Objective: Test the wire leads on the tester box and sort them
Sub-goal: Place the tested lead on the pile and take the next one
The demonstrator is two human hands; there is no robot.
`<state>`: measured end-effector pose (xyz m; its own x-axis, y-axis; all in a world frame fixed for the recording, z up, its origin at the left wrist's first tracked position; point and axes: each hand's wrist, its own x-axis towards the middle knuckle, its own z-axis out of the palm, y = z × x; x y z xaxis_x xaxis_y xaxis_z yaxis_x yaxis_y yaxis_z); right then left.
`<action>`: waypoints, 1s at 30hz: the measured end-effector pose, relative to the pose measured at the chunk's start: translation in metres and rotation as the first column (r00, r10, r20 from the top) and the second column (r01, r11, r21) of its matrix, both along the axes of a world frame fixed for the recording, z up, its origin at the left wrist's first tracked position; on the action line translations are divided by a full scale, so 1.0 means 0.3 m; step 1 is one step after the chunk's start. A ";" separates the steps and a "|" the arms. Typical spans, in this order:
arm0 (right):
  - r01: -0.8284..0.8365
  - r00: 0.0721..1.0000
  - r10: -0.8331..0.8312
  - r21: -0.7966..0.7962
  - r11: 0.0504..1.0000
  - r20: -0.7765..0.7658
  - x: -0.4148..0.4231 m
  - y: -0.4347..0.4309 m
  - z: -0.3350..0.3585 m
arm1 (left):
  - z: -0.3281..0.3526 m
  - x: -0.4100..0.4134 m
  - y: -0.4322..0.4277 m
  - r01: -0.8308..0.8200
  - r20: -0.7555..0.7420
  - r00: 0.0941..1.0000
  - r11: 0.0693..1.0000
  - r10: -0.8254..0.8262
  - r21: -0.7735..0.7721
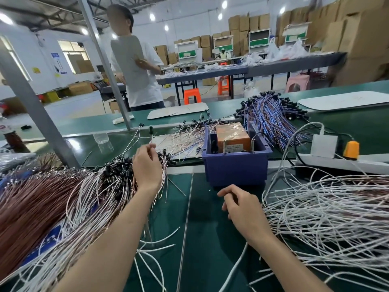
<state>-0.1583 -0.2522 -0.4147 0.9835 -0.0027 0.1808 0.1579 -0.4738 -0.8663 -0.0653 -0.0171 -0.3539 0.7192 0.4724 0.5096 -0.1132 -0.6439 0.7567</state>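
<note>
I'm working over a dark green bench mat (195, 228) with a seam down its middle. It stands in a warehouse hall with stacked cardboard cartons (357, 39) at 1 o'clock and long grey tables in front of them. A person in a white T-shirt (141, 70) stands across the bench at 11 o'clock, near a slanted grey metal post (37, 114).

The orange tester box (231, 137) sits inside a blue plastic bin (235, 169) at about 12 o'clock. My left hand (147, 165) lies on a heap of white-and-brown wire leads (94, 186) with black ends at 9 o'clock. Its fingers are curled and the tips pinch one thin lead. My right hand (242, 207) hovers over the mat just in front of the bin, fingers loosely curled, nothing visible in them.

A tangle of loose white wire (326, 218) crowds in from 4 o'clock, right up against my right wrist. A dense brown wire bundle (31, 207) fills 8 o'clock. Blue-violet leads (271, 114) are piled behind the bin at 1 o'clock, and pale leads (183, 138) fan out left of it. A white power strip (341, 163) lies at 3 o'clock. Bare mat runs between my forearms from the bin's front to the near edge, crossed by a few stray white wires.
</note>
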 end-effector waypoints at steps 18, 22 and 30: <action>-0.041 0.997 0.072 0.968 0.246 0.024 -0.022 -0.120 0.264 | -0.012 -0.357 -0.403 0.797 -0.194 0.604 0.589 -0.773 0.131; 0.000 0.993 0.110 0.963 0.270 -0.031 -0.022 -0.214 0.258 | 0.014 -0.342 -0.331 0.830 -0.429 0.557 0.486 -0.711 0.272; -0.118 0.992 0.106 0.185 0.976 0.072 -0.046 -0.211 0.207 | 0.138 -0.318 -0.279 0.660 -0.468 0.734 0.356 -0.493 0.661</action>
